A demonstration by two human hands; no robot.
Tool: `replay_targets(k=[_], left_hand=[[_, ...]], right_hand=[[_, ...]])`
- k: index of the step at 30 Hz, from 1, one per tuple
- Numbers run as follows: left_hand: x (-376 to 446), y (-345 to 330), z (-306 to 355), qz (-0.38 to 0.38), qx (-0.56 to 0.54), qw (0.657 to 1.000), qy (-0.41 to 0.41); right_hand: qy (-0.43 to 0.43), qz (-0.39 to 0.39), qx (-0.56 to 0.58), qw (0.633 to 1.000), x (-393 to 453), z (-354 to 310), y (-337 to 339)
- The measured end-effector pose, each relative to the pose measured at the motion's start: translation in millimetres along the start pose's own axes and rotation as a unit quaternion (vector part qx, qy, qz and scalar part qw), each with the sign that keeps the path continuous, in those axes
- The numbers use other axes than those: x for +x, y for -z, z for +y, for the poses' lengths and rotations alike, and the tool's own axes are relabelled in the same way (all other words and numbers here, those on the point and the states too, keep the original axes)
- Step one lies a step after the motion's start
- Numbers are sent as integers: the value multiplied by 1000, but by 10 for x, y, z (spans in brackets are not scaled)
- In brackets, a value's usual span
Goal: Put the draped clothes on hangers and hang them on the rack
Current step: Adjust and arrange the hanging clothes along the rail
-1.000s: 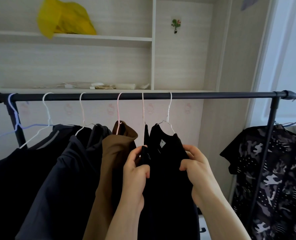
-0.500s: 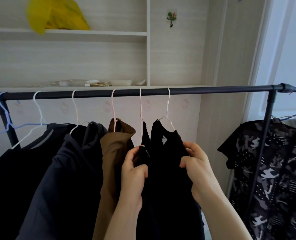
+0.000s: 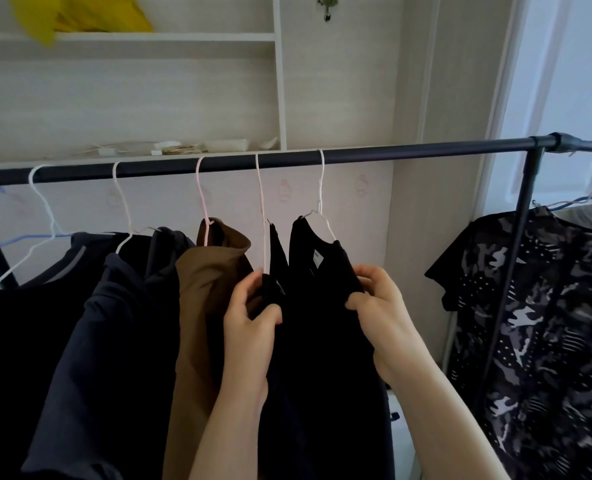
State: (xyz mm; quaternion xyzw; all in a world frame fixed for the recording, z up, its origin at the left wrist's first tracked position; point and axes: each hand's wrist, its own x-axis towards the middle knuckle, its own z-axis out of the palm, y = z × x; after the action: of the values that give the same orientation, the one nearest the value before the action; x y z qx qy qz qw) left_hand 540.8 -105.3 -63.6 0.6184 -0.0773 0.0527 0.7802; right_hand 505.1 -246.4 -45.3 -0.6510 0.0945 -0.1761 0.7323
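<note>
A: Where are your hands?

B: Your left hand [image 3: 249, 317] is pinched on the left shoulder of the black short-sleeved shirt [image 3: 325, 341], thumb in front and fingers curled behind the cloth. Your right hand [image 3: 379, 306] is clamped on the shirt's right shoulder, just below the thin white wire hanger [image 3: 320, 206] it hangs from.

A: And the shirt itself?

B: It is already on the dark metal rack rail [image 3: 356, 155], the hanger's hook over the rail, and it is the last garment on the right of that row. Beside it on the left hangs a narrow black garment [image 3: 275, 251] on a pale pink wire hanger [image 3: 261, 202], then a brown collared garment [image 3: 207, 306] on a pink hanger, then a dark navy garment [image 3: 114, 341] and another black top [image 3: 20, 323] on white hangers.

A: Can you read any label?

B: There is a small white neck tag [image 3: 318, 257] inside your shirt's collar, but its print is too small to read.

A: Anything else near you?

B: A black-and-grey camouflage patterned shirt [image 3: 547, 323] hangs to the right, behind the rack's upright post [image 3: 516, 271]. Above, a yellow plastic bag [image 3: 76, 15] sits on the pale wooden wall shelf [image 3: 183, 37], and small pale oddments lie on the lower shelf just behind the rail.
</note>
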Motion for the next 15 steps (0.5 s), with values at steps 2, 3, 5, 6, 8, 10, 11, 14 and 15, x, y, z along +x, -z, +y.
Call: replay_targets(k=[2,3,5,6,8,10,11,14,15], left_hand=[[-18,-27,31,22,29,998,-51],[-41,-66,56,36,42,995,-79],[-88,-146,134,69,62,986,-141],[-123,-196,184,81,67,979,-172],[-192,-368,271,75,59,970,-223],[-268,-594,313,36,42,969,-242],[-313,-743,305,15,35,969,-244],[-450,-1209,192,-25,27,970,-238],[-495,-1418,135,-33,27,972,-232]], right_hand=[[-12,-27,-7,1000,5,-23,65],[-12,-34,-8,999,2,-29,120],[4,-26,-23,999,14,-35,226],[13,-12,-35,999,20,-45,290],[30,22,-45,998,33,-91,483],[47,50,-41,997,65,-147,720],[60,61,-44,995,84,-180,874],[110,101,-66,987,148,-264,1381],[126,118,-77,982,166,-307,1610]])
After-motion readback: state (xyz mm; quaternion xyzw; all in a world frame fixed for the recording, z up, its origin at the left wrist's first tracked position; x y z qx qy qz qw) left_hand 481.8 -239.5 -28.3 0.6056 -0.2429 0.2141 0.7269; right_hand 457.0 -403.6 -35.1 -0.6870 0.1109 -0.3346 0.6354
